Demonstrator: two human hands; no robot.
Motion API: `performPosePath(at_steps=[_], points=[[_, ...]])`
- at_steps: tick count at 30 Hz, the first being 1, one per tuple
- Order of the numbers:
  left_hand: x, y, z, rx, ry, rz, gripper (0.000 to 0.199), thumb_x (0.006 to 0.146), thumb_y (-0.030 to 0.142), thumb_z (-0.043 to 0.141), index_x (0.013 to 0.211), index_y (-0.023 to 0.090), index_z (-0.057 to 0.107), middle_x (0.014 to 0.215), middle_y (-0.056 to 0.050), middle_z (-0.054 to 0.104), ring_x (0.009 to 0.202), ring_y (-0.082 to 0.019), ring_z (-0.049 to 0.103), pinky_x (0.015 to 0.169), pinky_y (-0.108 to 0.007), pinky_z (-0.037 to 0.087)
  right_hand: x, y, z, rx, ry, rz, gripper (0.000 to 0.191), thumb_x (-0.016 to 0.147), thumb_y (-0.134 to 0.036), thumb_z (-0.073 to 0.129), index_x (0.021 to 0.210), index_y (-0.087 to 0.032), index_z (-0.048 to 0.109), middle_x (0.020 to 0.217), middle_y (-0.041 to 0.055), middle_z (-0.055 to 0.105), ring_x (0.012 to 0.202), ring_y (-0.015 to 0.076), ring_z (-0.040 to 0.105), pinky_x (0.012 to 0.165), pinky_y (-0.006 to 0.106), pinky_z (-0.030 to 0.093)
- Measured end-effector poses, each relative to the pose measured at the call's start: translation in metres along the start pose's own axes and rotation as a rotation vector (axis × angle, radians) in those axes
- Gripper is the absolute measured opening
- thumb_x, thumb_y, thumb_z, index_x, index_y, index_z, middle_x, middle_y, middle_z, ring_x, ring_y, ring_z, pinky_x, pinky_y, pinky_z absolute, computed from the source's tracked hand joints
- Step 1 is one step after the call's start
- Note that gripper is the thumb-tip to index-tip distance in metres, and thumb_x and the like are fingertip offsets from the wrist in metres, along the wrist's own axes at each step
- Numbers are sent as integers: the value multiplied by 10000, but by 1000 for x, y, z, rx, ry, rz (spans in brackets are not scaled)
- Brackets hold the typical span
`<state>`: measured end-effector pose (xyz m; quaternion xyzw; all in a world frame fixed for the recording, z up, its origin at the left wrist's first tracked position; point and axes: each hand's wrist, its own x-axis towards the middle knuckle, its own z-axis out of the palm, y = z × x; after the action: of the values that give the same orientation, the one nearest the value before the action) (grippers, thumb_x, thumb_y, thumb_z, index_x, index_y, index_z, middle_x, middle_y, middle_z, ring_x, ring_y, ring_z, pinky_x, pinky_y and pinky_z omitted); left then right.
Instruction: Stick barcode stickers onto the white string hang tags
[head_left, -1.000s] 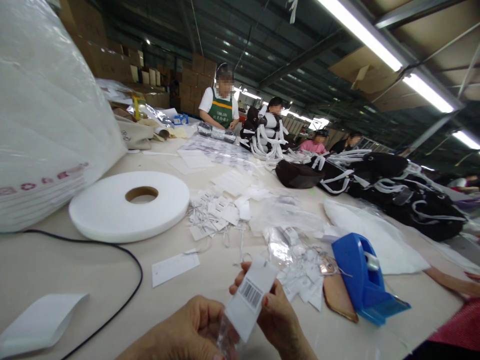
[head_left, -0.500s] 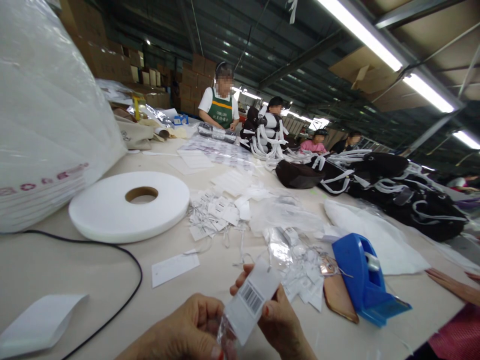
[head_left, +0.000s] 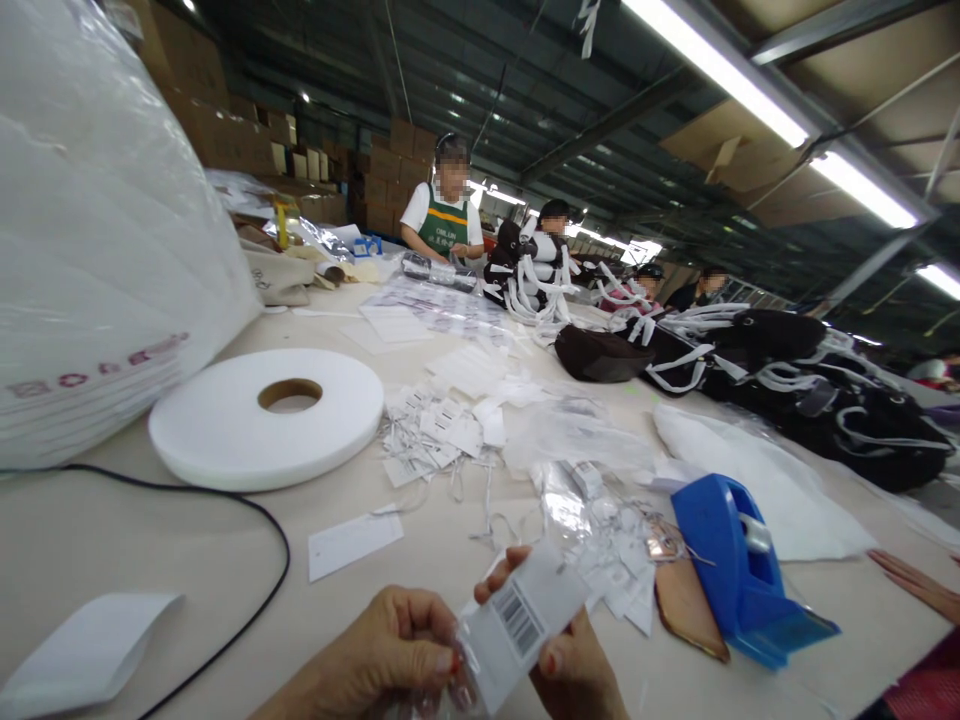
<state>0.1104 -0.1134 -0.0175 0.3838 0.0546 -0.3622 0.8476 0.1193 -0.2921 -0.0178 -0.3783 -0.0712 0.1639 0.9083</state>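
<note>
A white hang tag point(head_left: 523, 618) with a black barcode is held low in front of me, tilted to the right. My right hand point(head_left: 574, 662) grips it, thumb on the near side and fingers behind. At the tag's lower left end, my left hand point(head_left: 397, 640) is closed in a pinch on a clear plastic bag point(head_left: 461, 680). How far the tag sits inside the plastic I cannot tell. Just beyond my hands lie a heap of white tags point(head_left: 615, 560) with strings and a second pile of barcode tags point(head_left: 431, 430). A single blank tag point(head_left: 356, 542) rests to the left.
A large white tape roll point(head_left: 225, 430), a black cable point(head_left: 262, 510) and a bulging plastic sack point(head_left: 112, 250) occupy the left. On the right are a blue tape dispenser point(head_left: 724, 560), a phone point(head_left: 694, 610) and black bags point(head_left: 810, 390). A co-worker in a green apron point(head_left: 442, 225) stands across the table.
The tag and both hands have shifted slightly right and down in view. My left thumb now presses nearer the tag's lower edge. The surroundings have moved a little with the camera.
</note>
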Motion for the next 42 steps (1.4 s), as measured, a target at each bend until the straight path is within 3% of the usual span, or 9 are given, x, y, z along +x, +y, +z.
performPosePath(at_steps=[13, 20, 25, 35, 42], points=[[-3, -6, 2, -19, -16, -22, 276, 477, 255, 847, 624, 104, 669, 539, -72, 676, 399, -65, 468, 409, -171, 240, -2, 4, -2, 45, -70, 24, 583, 475, -273, 865, 1017, -281, 652, 948, 18, 692, 927, 216, 636, 785, 314, 489], [-5, -2, 3, -44, 26, 4, 239, 488, 235, 843, 607, 120, 670, 549, -82, 690, 491, -134, 579, 517, -216, 362, -3, 5, -3, 63, -49, 38, 581, 469, -275, 870, 1009, -278, 657, 947, 25, 694, 925, 236, 642, 801, 345, 489], [-4, -3, 2, -25, 14, -16, 235, 474, 229, 834, 607, 108, 684, 559, -84, 691, 492, -135, 573, 515, -215, 354, -2, 6, -3, 61, -78, 12, 583, 489, -242, 864, 1030, -260, 649, 971, 25, 694, 939, 216, 640, 796, 310, 495], [-6, 4, 8, 136, -135, -44, 275, 501, 311, 807, 606, 76, 708, 531, -51, 629, 437, -86, 482, 421, -192, 258, -4, 5, 9, 40, -22, 60, 590, 472, -244, 867, 1022, -225, 654, 941, 39, 708, 918, 239, 645, 809, 354, 494], [0, -6, 0, 133, -196, -36, 293, 503, 325, 796, 619, 70, 710, 515, -40, 588, 414, -85, 450, 386, -198, 232, -4, 9, 8, 36, 12, 57, 599, 455, -224, 873, 1013, -233, 654, 943, 32, 710, 920, 234, 645, 798, 348, 498]])
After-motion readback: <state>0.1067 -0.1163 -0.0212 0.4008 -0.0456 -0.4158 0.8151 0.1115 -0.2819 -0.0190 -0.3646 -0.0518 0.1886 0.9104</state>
